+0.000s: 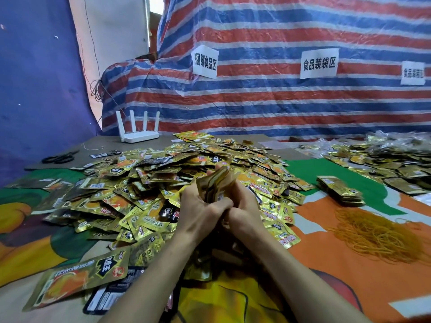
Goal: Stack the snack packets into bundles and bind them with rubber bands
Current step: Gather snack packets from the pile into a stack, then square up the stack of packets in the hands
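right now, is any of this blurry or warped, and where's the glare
Head view: wide-angle distortion bows the striped tarp and table edges; the stack of packets held by the left hand and right hand is motion-blurred; glare glints off the foil packet pile; the rubber bands look soft.

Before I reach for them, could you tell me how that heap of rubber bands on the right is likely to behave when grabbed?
The rubber bands lie as a loose, tangled heap of thin loops, so a pinch would probably lift a clump, not one. They look limp and light, likely to dangle and snag. Strays at the heap's edge suggest that they scatter easily across the orange cloth.
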A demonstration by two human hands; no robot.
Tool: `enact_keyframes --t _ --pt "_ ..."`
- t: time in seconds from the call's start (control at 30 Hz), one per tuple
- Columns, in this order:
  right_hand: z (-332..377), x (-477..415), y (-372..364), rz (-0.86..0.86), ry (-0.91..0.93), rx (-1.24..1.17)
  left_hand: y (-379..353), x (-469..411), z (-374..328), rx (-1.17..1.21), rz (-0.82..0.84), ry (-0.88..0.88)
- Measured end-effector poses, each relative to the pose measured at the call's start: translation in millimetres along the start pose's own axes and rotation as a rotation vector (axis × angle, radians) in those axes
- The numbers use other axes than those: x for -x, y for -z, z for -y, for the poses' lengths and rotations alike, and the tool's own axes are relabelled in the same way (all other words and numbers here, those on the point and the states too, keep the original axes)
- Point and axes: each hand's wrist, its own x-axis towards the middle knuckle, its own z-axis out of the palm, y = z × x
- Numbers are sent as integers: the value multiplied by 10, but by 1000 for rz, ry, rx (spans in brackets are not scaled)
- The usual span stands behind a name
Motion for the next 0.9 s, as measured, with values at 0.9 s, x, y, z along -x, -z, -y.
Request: enact_keyframes --t 0.9 --pt "643 323 2071 226 -739 1380 -161 106 -99 4 113 -79"
